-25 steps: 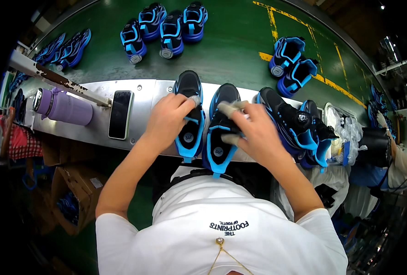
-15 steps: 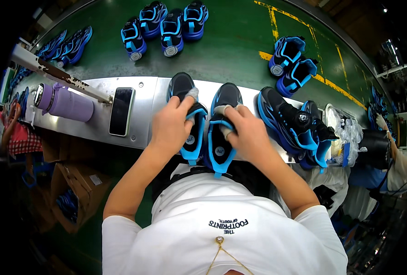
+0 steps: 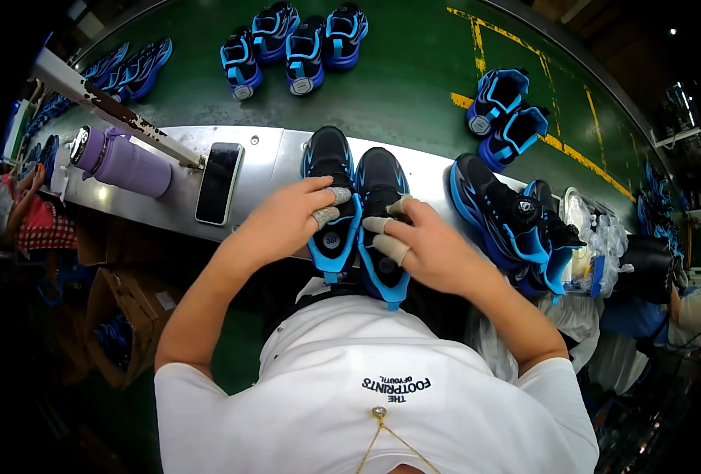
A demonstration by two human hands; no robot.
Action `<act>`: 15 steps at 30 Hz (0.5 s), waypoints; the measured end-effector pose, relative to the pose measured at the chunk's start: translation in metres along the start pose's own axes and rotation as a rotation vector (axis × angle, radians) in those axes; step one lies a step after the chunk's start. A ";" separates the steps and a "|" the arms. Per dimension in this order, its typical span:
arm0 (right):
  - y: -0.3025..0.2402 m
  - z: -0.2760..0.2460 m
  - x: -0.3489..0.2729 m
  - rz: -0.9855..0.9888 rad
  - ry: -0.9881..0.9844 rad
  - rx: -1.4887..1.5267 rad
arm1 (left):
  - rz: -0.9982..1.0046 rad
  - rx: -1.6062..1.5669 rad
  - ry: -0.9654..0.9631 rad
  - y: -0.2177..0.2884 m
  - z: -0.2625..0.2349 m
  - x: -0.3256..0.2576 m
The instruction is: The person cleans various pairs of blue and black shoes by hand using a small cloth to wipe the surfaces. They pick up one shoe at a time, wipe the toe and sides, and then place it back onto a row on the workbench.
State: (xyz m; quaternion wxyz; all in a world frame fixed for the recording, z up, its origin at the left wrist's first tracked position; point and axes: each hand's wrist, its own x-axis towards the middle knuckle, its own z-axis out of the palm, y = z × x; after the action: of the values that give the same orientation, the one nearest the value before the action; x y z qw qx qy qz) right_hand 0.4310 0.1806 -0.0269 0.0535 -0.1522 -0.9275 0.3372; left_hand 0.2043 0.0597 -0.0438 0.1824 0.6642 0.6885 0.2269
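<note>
On the grey metal surface [image 3: 263, 170] before me, my left hand [image 3: 283, 221] and right hand [image 3: 421, 245] each close a taped-finger grip over 1 of 2 black-and-blue sneakers [image 3: 330, 201] [image 3: 382, 217], which I judge light, soft-topped and firm-soled, best held at the tongue and sides.

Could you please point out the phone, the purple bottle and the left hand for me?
phone [image 3: 218, 182], head view, middle of its dark screen.
purple bottle [image 3: 126, 167], head view, middle of its body.
left hand [image 3: 285, 220], head view, back of the hand.
</note>
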 end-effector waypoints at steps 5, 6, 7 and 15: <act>0.016 -0.006 0.003 -0.055 -0.015 0.091 | -0.019 -0.129 0.125 0.000 0.015 0.008; 0.018 -0.004 0.004 -0.053 -0.007 -0.034 | 0.009 -0.123 0.141 -0.003 0.017 0.010; 0.017 -0.006 0.004 -0.052 -0.003 -0.038 | 0.014 -0.123 0.143 -0.008 0.019 0.009; 0.022 -0.007 0.007 0.038 -0.066 0.121 | -0.149 -0.403 0.150 0.005 0.010 0.004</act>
State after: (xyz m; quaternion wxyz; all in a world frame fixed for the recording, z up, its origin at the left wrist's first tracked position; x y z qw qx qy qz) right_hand 0.4309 0.2028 -0.0355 0.0256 -0.1548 -0.9036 0.3986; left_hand 0.2138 0.0649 -0.0493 0.2758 0.5430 0.6881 0.3945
